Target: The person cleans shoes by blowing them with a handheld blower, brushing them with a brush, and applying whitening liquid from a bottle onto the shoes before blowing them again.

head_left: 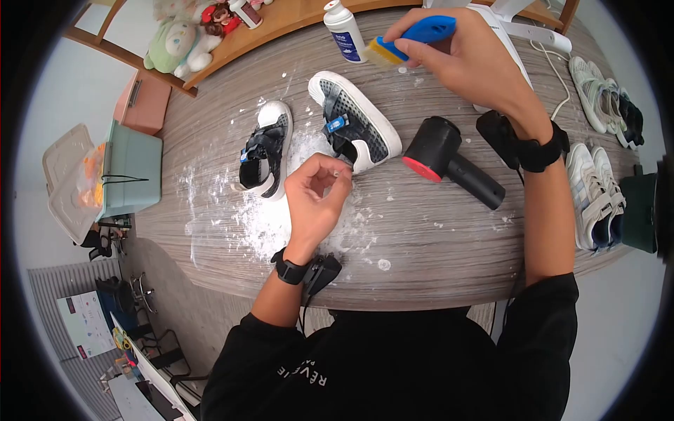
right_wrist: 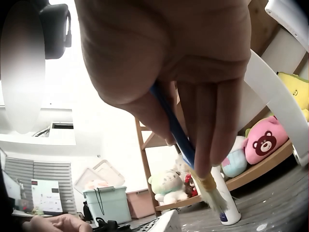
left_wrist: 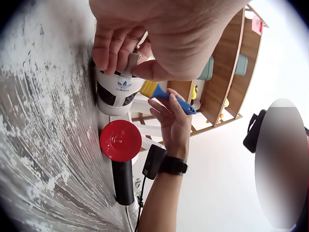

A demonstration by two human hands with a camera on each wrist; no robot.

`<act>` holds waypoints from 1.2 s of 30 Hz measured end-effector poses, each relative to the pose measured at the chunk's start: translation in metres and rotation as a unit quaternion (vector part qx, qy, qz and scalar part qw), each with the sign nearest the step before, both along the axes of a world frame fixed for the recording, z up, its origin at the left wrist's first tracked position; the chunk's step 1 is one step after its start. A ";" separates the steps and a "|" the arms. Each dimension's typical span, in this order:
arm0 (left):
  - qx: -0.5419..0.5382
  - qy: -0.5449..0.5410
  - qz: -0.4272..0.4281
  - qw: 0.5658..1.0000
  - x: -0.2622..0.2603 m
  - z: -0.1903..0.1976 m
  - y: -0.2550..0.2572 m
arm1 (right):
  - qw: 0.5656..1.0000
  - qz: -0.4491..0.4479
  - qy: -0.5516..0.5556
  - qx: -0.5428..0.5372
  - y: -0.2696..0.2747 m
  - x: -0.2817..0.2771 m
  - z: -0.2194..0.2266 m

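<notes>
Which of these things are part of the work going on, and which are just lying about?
Seemingly in the work:
Brush, pinched in the right hand
Dark shoe, pinched by the left hand
Its mate, beside it
White powder
White bottle, probably

Seemingly lying about:
Plush toy
Pale green bin
White sneakers
Black device with red face, though I can't be sure

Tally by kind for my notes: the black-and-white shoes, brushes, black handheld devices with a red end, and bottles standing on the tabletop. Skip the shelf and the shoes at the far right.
Black-and-white shoes: 2
Brush: 1
Black handheld device: 1
Bottle: 1
Total: 5
</notes>
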State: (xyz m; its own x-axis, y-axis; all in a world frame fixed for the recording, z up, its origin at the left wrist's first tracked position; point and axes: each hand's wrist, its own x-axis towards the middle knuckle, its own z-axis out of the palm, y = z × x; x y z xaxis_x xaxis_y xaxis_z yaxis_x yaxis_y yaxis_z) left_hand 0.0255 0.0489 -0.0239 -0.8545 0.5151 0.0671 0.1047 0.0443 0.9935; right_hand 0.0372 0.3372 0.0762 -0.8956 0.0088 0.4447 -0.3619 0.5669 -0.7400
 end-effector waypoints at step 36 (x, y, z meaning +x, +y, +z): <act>0.101 0.098 0.124 0.982 -0.002 0.006 0.002 | 0.954 -0.098 -0.209 -0.189 -0.044 0.026 0.056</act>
